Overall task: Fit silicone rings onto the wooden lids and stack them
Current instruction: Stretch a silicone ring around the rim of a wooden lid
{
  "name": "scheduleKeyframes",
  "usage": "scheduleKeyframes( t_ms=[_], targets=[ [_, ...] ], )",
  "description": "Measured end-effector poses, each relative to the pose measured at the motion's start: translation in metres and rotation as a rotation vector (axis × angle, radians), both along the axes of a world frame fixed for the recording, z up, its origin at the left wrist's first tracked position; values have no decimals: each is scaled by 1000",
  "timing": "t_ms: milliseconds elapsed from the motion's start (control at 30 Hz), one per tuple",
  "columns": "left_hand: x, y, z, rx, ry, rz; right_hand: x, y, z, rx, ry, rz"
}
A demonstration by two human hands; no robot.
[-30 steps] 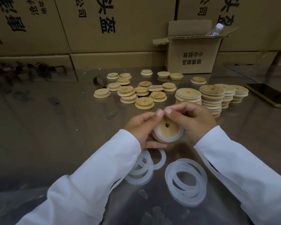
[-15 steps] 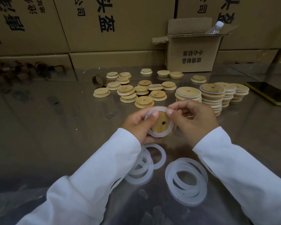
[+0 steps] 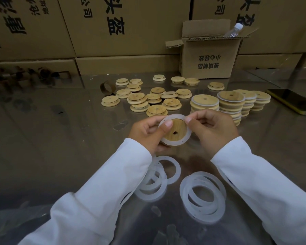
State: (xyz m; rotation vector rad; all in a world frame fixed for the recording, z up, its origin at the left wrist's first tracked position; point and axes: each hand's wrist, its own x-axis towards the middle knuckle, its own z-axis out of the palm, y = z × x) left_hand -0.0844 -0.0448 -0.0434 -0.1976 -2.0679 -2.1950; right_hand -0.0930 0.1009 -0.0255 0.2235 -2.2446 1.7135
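Gripping a wooden lid in the left grip just above the counter, thumb laid across its upper left, fingers curled behind. Pinching the upper right edge of the silicone ring between thumb and fingertips of the right grip. Apparently seated round the lid's raised centre, though hard to tell whether pressed home all the way round.

Turned more face-on to the camera than half a second ago, with the wood and its small hole now showing squarely through the ring's opening. Held flatter and lower a second ago, ring mostly at the underside.

Behind the grips, stacks of ringed lids, the nearest bottoms hidden by the right grip. Further left, loose lids scattered bare. Below the wrists, two heaps of loose rings, the left heap partly covered by the left sleeve. Cut off at the right edge, a phone. At the back, an open carton with a bottle poking out, its lower part hidden.
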Motion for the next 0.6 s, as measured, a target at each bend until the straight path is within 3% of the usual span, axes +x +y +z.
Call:
scheduleKeyframes(
  t_ms=[367,600],
  targets=[
    [0,-3,1,-58,120,98,0,0,2,-8,-22,27],
    [-1,-2,3,97,81,70,4,-3,8,-35,16,58]
  ],
)
